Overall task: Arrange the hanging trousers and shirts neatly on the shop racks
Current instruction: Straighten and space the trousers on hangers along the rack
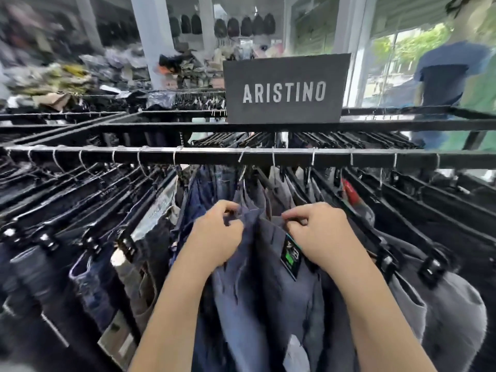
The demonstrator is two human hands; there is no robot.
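Many trousers hang on black clip hangers from a black rack rail (pixel 214 157) across the middle of the head view. In front of me hangs a grey-blue pair of trousers (pixel 249 285) with a black-and-green tag (pixel 291 257). My left hand (pixel 217 234) grips the waistband on its left side, fingers curled into the cloth. My right hand (pixel 319 232) pinches the waistband on its right side, just above the tag. Dark jeans (pixel 88 264) crowd the rail to the left, grey trousers (pixel 440 304) to the right.
A dark sign reading ARISTINO (pixel 284 89) stands on the upper rack bar (pixel 161 127). Behind it run more rails of trousers. A person in a blue top (pixel 445 73) stands at the far right by a window. Piled clothes (pixel 61 79) lie at the back left.
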